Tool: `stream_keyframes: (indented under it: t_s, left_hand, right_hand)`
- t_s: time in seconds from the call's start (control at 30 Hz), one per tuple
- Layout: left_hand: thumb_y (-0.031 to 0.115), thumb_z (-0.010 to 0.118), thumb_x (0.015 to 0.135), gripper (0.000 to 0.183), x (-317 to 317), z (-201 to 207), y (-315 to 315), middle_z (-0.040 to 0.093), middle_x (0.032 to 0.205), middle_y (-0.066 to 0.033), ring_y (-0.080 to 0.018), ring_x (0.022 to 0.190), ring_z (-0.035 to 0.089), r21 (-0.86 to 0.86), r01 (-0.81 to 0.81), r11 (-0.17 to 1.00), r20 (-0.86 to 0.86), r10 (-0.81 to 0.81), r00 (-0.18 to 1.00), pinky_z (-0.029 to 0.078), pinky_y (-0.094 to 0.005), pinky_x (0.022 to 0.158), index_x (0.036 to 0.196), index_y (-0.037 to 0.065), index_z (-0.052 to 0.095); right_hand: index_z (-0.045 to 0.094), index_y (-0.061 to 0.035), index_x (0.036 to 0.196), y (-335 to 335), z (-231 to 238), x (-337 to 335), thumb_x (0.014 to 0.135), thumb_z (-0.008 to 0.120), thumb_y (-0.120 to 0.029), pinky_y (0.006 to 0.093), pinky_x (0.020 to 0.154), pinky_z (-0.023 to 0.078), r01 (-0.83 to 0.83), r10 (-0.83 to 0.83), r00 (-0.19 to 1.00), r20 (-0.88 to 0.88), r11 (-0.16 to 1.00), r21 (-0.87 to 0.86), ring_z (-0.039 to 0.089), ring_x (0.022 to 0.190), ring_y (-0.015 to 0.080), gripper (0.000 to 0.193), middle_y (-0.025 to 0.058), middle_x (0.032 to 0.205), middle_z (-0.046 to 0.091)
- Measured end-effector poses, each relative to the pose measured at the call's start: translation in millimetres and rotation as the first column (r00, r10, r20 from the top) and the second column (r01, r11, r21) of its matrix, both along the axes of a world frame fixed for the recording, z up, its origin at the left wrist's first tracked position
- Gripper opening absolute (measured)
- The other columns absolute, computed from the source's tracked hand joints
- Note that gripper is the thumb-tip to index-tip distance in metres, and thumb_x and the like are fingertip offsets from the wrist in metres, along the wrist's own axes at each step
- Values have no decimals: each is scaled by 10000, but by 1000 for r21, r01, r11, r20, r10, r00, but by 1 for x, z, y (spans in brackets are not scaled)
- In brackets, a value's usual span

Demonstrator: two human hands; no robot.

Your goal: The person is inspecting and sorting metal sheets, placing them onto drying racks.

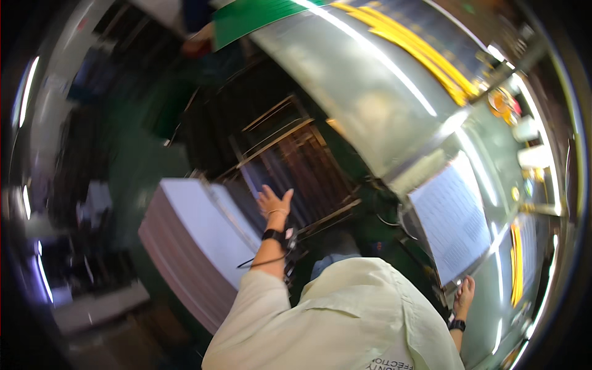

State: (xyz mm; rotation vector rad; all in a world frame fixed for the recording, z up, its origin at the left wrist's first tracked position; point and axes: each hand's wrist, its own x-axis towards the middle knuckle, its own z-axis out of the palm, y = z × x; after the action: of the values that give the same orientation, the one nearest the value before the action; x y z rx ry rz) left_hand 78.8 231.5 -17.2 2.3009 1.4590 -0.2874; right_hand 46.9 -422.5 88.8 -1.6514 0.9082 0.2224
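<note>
My left hand (273, 200) is held out with its fingers spread and nothing in it. It is above the inner edge of a tall stack of large white sheets (206, 209) and beside a dark slatted rack or pallet (302, 169). My right hand (464, 298) is at the near corner of a printed paper sheet (453, 216) lying on a shiny metal worktable (370, 123). Its fingers are small and blurred, so whether they grip the sheet's corner or only touch beside it is unclear. Both wrists wear dark bands.
Yellow strips (419, 46) lie along the far side of the worktable, and another yellow piece (517, 265) is at the right. A green panel (256, 21) covers the table's far end. White containers (533, 156) stand at the right. Green floor (139, 148) shows at the left.
</note>
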Motion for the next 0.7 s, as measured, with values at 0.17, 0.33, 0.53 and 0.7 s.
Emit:
stream_keyframes:
  t_s: [0.17, 0.33, 0.53, 0.7]
  left_hand:
    - [476, 558, 796, 644, 64, 32, -68, 563, 1069, -147, -223, 871, 578, -605, 361, 709, 411, -110, 905, 466, -332, 708, 1233, 31, 398]
    - [317, 570, 833, 478, 83, 25, -188, 600, 989, -143, -175, 786, 609, -726, 606, 326, 416, -494, 764, 472, -285, 571, 1183, 28, 417]
    - [58, 563, 802, 80, 112, 66, -219, 588, 619, -74, -135, 567, 596, -478, 791, 381, 646, -458, 611, 475, -270, 544, 766, -8, 536]
    - [77, 562, 818, 107, 139, 76, -242, 580, 693, -50, -69, 480, 514, -551, 779, 298, 643, -444, 624, 400, -183, 412, 897, 5, 558]
  right_hand:
    - [462, -56, 1099, 36, -7, -25, 878, 465, -62, 172, 397, 311, 99, -140, 983, 120, 948, 301, 378, 464, 38, 220, 2, 649, 451]
    - [451, 10, 1150, 86, -14, -53, 822, 518, -3, 187, 506, 427, 209, -236, 969, 67, 939, 273, 501, 566, 82, 334, 61, 725, 537]
    - [501, 24, 847, 118, -26, -55, 806, 537, 14, 262, 573, 530, 491, -523, 826, 208, 850, 189, 607, 621, 171, 56, 121, 751, 589]
    - [518, 8, 753, 108, -34, -48, 765, 590, -14, 252, 556, 468, 458, -341, 871, 353, 823, -336, 554, 603, 148, 76, 69, 700, 537]
